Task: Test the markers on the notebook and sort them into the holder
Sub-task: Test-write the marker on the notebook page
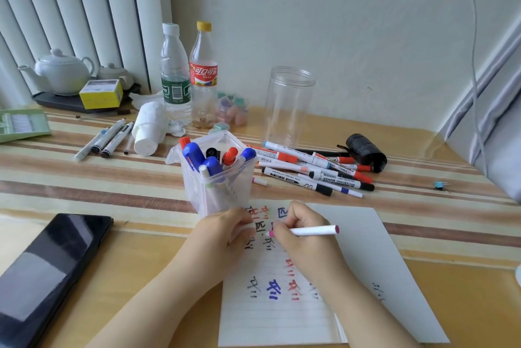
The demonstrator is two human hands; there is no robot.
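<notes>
While the right hand [298, 235] pinches a pink-tipped white marker [313, 230] near its nib, the barrel lies almost flat over the notebook [366, 263], its nib just beside the left hand. Left hand [222, 232] is curled round something small and white, probably the cap; cannot confirm. Notebook sits at the near edge of the table [84, 178], its page already carrying black, red and blue test strokes. Holder [220, 175], a clear tub, stands touching the notebook's far edge, several blue and red markers upright inside. Loose pile of markers [313, 170] lies right of the holder; a smaller group of pens [107, 139] toward the far left. Dark phone [50, 268] at the near left corner. Judgement: marker is light, rigid, smooth plastic, likely to roll if laid down; best held on the barrel close behind the nib for writing, mid-barrel for dropping into the holder. Holder looks light and tippable.
</notes>
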